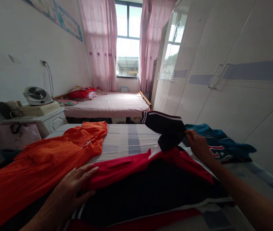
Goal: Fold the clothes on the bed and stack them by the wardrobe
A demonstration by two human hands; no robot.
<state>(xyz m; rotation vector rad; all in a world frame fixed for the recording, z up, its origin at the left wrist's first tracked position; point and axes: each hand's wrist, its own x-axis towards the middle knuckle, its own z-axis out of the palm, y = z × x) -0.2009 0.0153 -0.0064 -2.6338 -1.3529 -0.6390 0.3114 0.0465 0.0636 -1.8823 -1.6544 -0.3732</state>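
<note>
A black and red jacket (pixel 136 189) with white striped trim is spread across the bed in front of me. Over its left edge lies my left hand (pixel 71 186), fingers stretched out on the red fabric and thumb apart on the black. My right hand (pixel 197 143) is closed on the black collar-like end at the far side, and a black flap (pixel 162 122) with white stripes sticks up to the left of it. An orange zip-up garment (pixel 66 150) lies beside my left hand. Past my right forearm is a teal garment (pixel 213 138) with a red and white letter patch.
The bed's checked sheet (pixel 119 138) shows between the garments. White wardrobe doors (pixel 223 118) rise along the right. A fan (pixel 37 95) stands on a cabinet at left. Beyond is another bed (pixel 112 102) beneath a curtained window (pixel 128 45).
</note>
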